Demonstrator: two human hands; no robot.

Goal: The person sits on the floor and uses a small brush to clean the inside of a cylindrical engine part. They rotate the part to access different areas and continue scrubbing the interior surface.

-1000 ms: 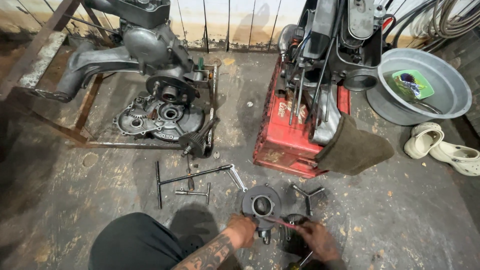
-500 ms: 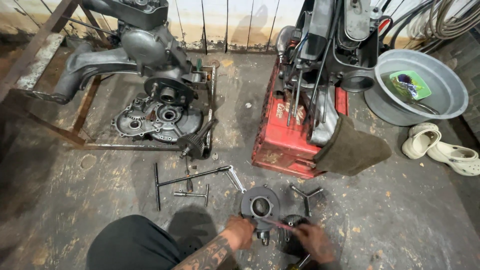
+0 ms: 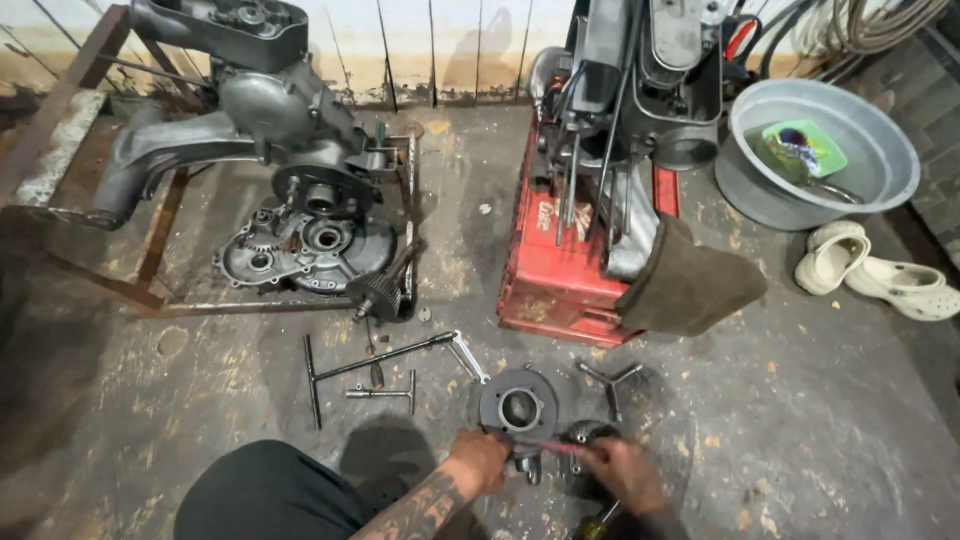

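An engine (image 3: 250,110) is sitting on a frame at the far left, a red crate (image 3: 560,270) to its right. On the floor near the knees, a round metal hub (image 3: 518,405) is lying flat. It looks heavy, stiff and greasy, best gripped by its rim. The left hand (image 3: 478,458) is curling closed on that rim; the right hand (image 3: 620,472) is pinching a thin red tool (image 3: 560,447).
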